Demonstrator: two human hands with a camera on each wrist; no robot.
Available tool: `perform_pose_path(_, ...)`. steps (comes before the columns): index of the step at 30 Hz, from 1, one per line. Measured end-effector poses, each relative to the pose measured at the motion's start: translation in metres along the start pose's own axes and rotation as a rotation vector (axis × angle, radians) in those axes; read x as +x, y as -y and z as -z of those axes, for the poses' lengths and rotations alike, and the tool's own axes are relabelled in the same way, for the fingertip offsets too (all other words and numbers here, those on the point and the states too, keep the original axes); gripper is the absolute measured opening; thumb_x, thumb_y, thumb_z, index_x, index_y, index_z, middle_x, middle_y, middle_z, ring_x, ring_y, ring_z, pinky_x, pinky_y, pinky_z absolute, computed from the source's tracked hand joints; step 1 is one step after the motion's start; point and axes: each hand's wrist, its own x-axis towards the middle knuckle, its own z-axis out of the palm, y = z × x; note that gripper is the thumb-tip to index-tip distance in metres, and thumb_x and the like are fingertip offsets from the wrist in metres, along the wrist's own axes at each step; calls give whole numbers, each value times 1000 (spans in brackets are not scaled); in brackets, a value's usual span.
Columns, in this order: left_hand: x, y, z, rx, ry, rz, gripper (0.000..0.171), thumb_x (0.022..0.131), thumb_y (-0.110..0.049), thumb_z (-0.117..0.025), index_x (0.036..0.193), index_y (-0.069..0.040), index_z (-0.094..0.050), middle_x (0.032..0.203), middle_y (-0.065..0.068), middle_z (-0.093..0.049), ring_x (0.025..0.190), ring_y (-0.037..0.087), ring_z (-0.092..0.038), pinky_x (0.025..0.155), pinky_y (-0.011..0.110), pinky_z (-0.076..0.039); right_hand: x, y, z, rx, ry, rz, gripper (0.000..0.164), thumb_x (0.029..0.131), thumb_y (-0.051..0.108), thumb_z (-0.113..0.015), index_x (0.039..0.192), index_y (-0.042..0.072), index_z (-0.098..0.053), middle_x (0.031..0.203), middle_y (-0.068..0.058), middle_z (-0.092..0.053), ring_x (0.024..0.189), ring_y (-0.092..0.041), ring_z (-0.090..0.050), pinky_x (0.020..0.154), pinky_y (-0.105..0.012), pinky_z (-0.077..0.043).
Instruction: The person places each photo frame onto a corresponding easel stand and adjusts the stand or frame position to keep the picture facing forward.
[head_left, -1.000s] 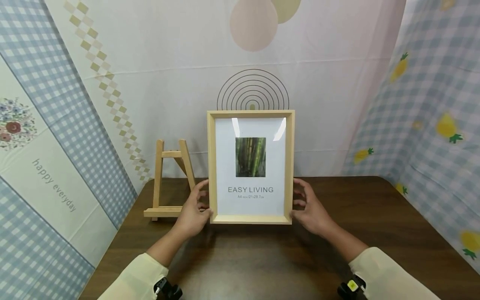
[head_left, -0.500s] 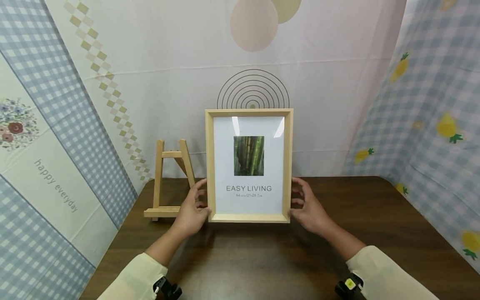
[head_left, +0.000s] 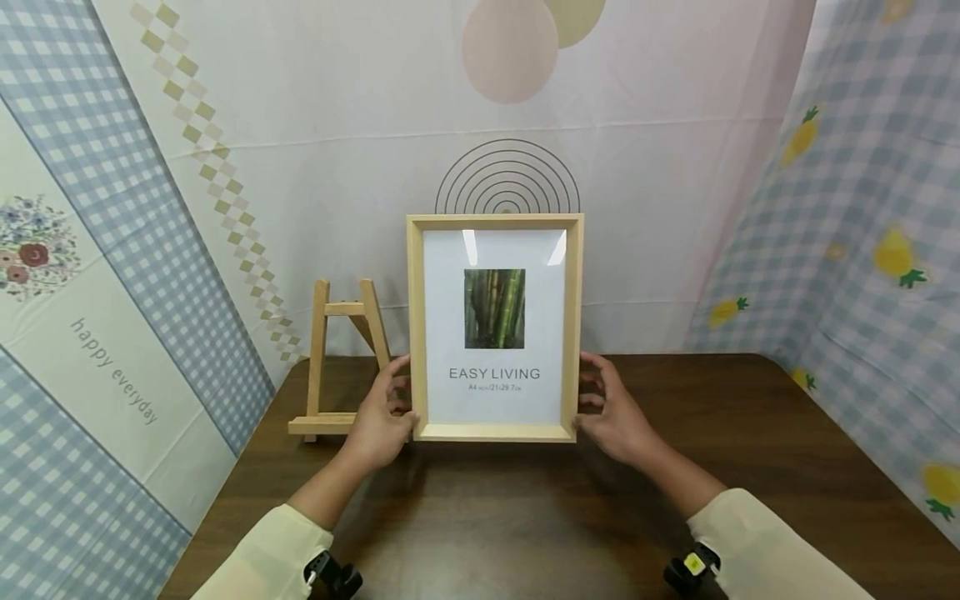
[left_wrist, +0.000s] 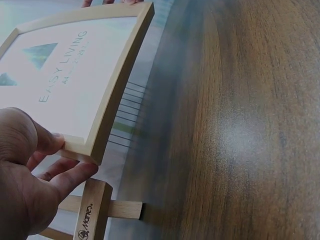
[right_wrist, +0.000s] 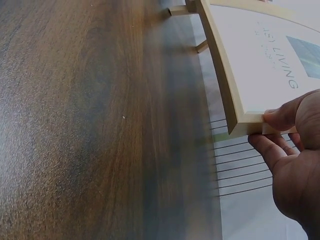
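A light wooden picture frame (head_left: 495, 432) is held upright between both hands, its glazed front toward me. Inside it a white sheet reads "EASY LIVING" below a bamboo photo. My left hand (head_left: 381, 419) grips the lower left side, thumb on the front and fingers curled round the edge. On the lower right side my right hand (head_left: 617, 417) pinches the border the same way. Both wrist views show the bottom edge raised off the table. Just left of the frame stands a small wooden easel (head_left: 318, 350), partly hidden by the left hand.
The brown wooden table (head_left: 480, 517) stretches under the arms and to the right. Behind it hangs a white printed cloth (head_left: 337, 200). A blue checked cloth with fruit prints (head_left: 855, 325) borders the right side, and another checked cloth (head_left: 67, 167) the left.
Both hands have moved the picture frame slightly left and a little higher, bringing it nearer the easel. The easel has stayed in place.
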Motion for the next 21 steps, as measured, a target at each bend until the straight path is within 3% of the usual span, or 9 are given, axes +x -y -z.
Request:
perform_pose_path(11,-1,-2,4,22,-7,-26,90,90,19,-63,159,-27,-28,139,21,-50,107,39,-62,74,40,-59,3,3,-2,-2,0,29,97,76,-26,-63,157,9,-22,139,-31,-44,112,-46,-58,81,-35,-58)
perform_pose_path(21,-1,-4,8,12,-23,-38,89,89,20,-63,159,-24,-30,138,21,-51,105,38,-63,73,36,-59,5,7,-5,53,-6,34,97,74,-28,-62,155,8,-24,138,-33,-45,109,-47,-59,79,-35,-59)
